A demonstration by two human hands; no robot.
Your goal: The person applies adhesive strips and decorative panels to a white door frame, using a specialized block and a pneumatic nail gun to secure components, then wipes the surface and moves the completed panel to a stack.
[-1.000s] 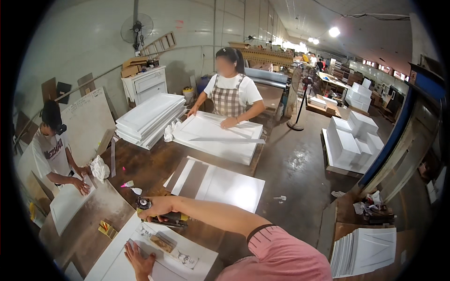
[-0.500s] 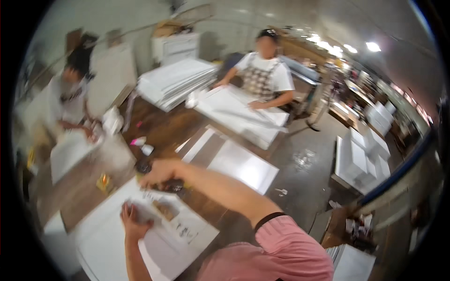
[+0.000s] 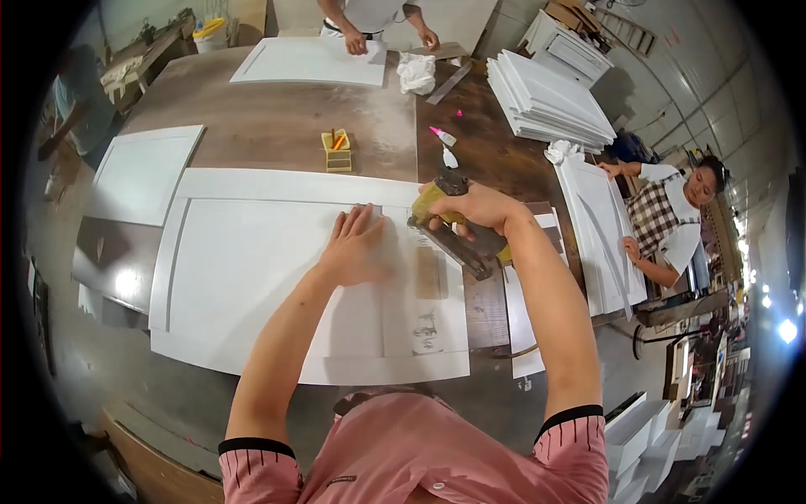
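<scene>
**Left hand [image 3: 357, 248] flat on a white panel [image 3: 243, 269], right hand [image 3: 483, 208] around a nail gun [image 3: 430, 200]**

The two hands are apart. The left lies palm down, fingers spread, on the framed panel, which stretches left of it and reaches right beneath the nail gun. The right is clamped on the gun's grip above the panel's right part; whether the tool touches the panel, I cannot tell. Between and just below the hands, a wood block [image 3: 429, 273] lies on the panel, with dark scribbles [image 3: 426, 332] near it.

The table [image 3: 252, 113] beyond the left hand is brown and dusty; beyond the right hand it turns darker and blotchy. Just past the left hand sits a small yellow box [image 3: 338, 160]; past the right hand lie a pink-tipped bottle [image 3: 442, 136] and a white bottle [image 3: 450, 157]. Farther ahead is a crumpled white cloth [image 3: 416, 74] beside a grey strip [image 3: 450, 81].

Across the table, straight ahead of the hands, a co-worker leans over a white board [image 3: 306, 63]. Ahead and to the right of the right hand stand a stack of boards [image 3: 546, 97] and a white cabinet [image 3: 575, 50]; farther right, a person in a checked apron [image 3: 651, 220] handles another board [image 3: 594, 235]. Well left of the hands, a bucket [image 3: 210, 35] stands beyond the table. Grey floor [image 3: 201, 403] shows on the near side, and a bright lamp [image 3: 787, 331] glows far right.
</scene>
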